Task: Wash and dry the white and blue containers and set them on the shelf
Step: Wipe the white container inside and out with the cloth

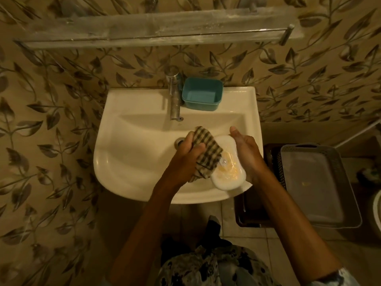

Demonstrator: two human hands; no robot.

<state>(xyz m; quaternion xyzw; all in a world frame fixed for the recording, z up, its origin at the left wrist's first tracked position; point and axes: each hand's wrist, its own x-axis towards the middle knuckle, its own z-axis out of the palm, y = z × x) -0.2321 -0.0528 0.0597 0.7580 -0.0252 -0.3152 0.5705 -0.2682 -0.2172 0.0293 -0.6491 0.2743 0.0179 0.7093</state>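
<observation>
Head view, looking down on a white sink [134, 141] at the centre of the frame, set against a leaf-patterned wall.

The left hand [186, 153], centre of frame, clenches a checked cloth [208, 149]. Thumb and fingers are curled round its bunched upper part, and the cloth's lower part lies on the left rim of the white container [228, 170].

The right hand [245, 149], just right of centre, grasps the white container along its right edge, with the palm against its side; the fingers beneath it are hidden. The container is held over the right front part of the basin, tilted, with its open side up and towards the camera. Its inside looks glossy, with yellowish patches.

The blue container [203, 94] stands upright and open on the back ledge of the sink, above centre, touching or just beside the right of the tap [174, 96]. Neither hand is near it.

The shelf [144, 29] runs across the top of the frame, above the tap.

At the right edge, beside the sink, a grey basket [317, 182] rests on a dark crate [247, 203].
</observation>
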